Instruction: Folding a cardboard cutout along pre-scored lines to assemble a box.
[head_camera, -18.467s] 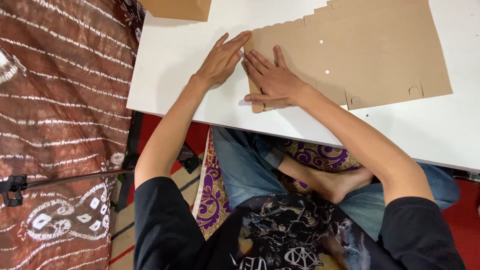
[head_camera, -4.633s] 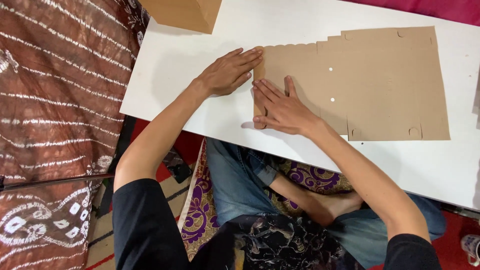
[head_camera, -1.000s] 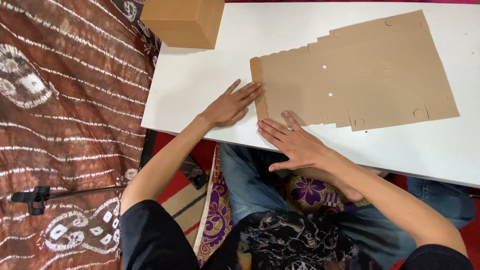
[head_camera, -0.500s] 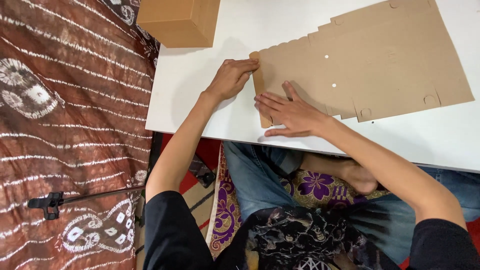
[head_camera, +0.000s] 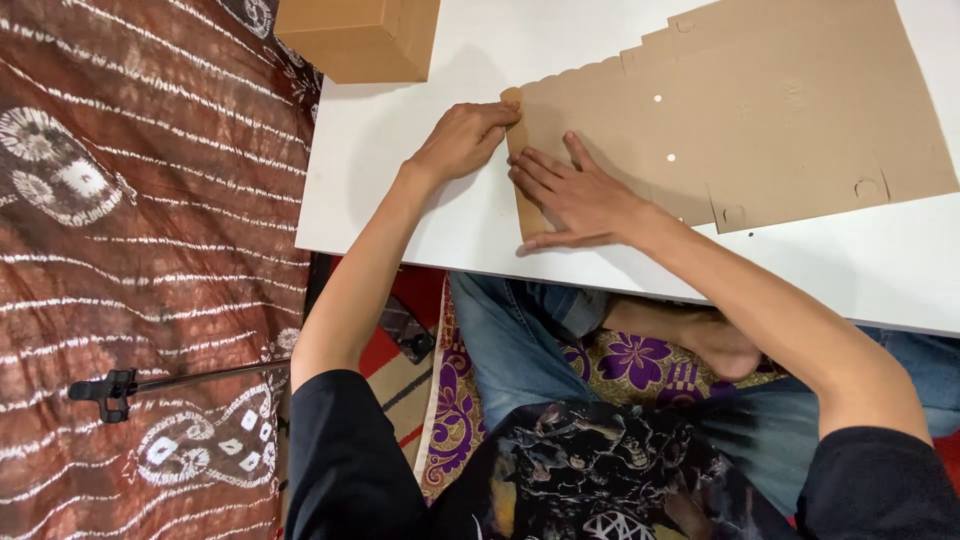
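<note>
A flat brown die-cut cardboard sheet (head_camera: 780, 110) with scalloped edges, small holes and tabs lies on the white table (head_camera: 400, 190). My left hand (head_camera: 462, 138) has its fingers curled on the narrow flap at the sheet's left edge. My right hand (head_camera: 575, 195) lies flat, fingers spread, pressing the sheet just right of that flap near the table's front edge.
A folded brown cardboard box (head_camera: 355, 38) stands at the table's far left corner. Brown patterned cloth (head_camera: 130, 200) covers the floor on the left, with a black stand leg (head_camera: 150, 380) across it. My crossed legs sit under the table's front edge.
My left hand went from lying flat beside the sheet to curling its fingers on the left flap. My right hand moved from the table's front edge up onto the sheet.
</note>
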